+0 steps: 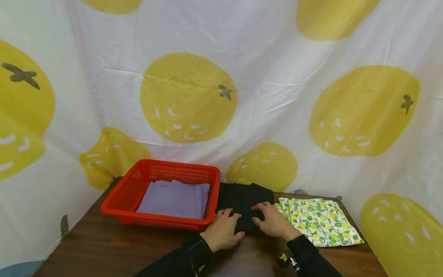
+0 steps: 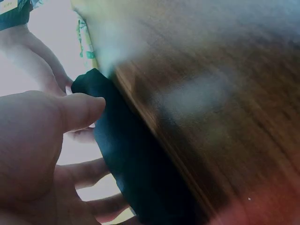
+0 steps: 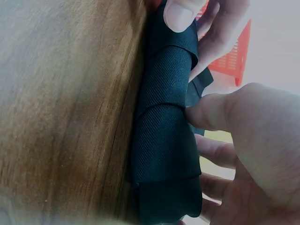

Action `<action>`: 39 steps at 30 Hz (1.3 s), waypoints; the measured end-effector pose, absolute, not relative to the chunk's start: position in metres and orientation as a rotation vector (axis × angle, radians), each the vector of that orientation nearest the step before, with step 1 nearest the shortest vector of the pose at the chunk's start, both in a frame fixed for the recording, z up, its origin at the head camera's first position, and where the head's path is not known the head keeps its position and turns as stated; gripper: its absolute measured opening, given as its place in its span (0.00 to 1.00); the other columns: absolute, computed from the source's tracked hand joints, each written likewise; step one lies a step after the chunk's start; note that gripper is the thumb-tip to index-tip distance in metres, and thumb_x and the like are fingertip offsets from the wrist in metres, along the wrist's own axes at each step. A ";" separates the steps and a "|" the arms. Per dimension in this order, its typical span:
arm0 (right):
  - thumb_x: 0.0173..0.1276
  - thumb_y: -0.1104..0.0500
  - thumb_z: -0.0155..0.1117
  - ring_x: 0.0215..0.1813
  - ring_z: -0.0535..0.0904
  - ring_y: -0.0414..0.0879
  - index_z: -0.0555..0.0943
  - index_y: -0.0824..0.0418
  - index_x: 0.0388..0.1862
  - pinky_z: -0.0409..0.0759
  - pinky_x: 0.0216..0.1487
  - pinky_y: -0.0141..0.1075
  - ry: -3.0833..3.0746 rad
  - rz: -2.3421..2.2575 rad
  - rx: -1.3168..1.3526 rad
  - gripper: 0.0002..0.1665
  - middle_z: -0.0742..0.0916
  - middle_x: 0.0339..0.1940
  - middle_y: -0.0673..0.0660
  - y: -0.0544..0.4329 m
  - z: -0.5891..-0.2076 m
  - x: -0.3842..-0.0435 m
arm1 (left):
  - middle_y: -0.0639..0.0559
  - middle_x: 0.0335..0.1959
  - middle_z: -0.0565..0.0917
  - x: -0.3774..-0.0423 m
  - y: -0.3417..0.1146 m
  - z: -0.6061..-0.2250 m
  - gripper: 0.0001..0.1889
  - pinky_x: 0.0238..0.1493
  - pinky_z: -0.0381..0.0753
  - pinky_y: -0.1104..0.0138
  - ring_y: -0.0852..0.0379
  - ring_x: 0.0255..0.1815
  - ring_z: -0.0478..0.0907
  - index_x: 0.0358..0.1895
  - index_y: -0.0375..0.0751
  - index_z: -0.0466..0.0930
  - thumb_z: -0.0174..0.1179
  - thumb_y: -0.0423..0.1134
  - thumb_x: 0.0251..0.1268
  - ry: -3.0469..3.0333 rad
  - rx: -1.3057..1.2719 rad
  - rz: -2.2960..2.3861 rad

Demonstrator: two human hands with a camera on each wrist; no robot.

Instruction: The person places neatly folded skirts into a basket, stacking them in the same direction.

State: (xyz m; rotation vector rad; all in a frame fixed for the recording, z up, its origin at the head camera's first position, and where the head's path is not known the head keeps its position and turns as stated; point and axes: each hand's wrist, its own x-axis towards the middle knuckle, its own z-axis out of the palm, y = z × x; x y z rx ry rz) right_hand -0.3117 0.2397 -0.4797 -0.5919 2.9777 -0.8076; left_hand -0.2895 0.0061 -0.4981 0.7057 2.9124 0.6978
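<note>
The black cloth (image 1: 242,196) lies folded on the wooden desk (image 1: 104,246), along the middle of its far edge, and both hands are on it. The left hand (image 1: 224,231) rests at the left part of the cloth, with its fingers spread apart and its thumb standing away on the side of the near edge. The right hand (image 1: 273,221) touches the right part; its fingers are a little bent and also apart from each other. Neither hand is clamped on the cloth. In the right wrist view, the tip of the right thumb touches the side of the cloth, which shows several folded layers there, one over another.

Just beside the cloth, toward the far left corner of the desk, stands a red basket (image 1: 128,192) with holes in its walls. Inside the basket lies a folded purple cloth (image 1: 174,200), nearer to the right wall than to the left one. On the other side, near the far right corner and the right edge of the desk, a folded printed cloth (image 1: 322,221) with a yellow and green pattern lies flat. Behind the far edge hangs a white curtain (image 1: 270,92) with big yellow lemons. Both arms wear dark sleeves (image 1: 166,259).
</note>
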 end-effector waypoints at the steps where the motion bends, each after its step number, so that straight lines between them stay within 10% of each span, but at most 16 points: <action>1: 0.84 0.58 0.74 0.77 0.82 0.74 0.89 0.63 0.70 0.80 0.78 0.72 2.981 -0.808 -0.593 0.21 0.87 0.73 0.71 0.239 -0.479 -0.311 | 0.32 0.81 0.80 -0.288 0.005 -0.497 0.31 0.86 0.76 0.36 0.27 0.82 0.77 0.79 0.41 0.84 0.73 0.52 0.82 2.915 0.715 0.685; 22: 0.79 0.58 0.80 0.56 0.89 0.58 0.95 0.50 0.52 0.89 0.62 0.61 3.029 -0.783 -0.654 0.07 0.90 0.51 0.53 0.243 -0.482 -0.275 | 0.50 0.53 0.90 -0.250 -0.022 -0.488 0.20 0.54 0.91 0.56 0.51 0.51 0.85 0.65 0.48 0.93 0.76 0.54 0.81 2.964 0.877 0.639; 29: 0.79 0.54 0.82 0.57 0.87 0.54 0.94 0.52 0.60 0.89 0.62 0.58 2.999 -0.814 -0.601 0.14 0.91 0.53 0.52 0.240 -0.483 -0.259 | 0.54 0.51 0.91 -0.238 -0.036 -0.489 0.17 0.45 0.87 0.60 0.56 0.46 0.84 0.61 0.50 0.95 0.75 0.54 0.81 2.942 0.916 0.640; 39: 0.79 0.48 0.82 0.55 0.83 0.48 0.95 0.50 0.60 0.85 0.56 0.48 2.921 -0.800 -0.622 0.16 0.89 0.48 0.48 0.238 -0.490 -0.241 | 0.61 0.50 0.91 -0.214 -0.047 -0.490 0.12 0.55 0.90 0.48 0.57 0.51 0.83 0.57 0.59 0.96 0.77 0.55 0.80 2.841 0.805 0.669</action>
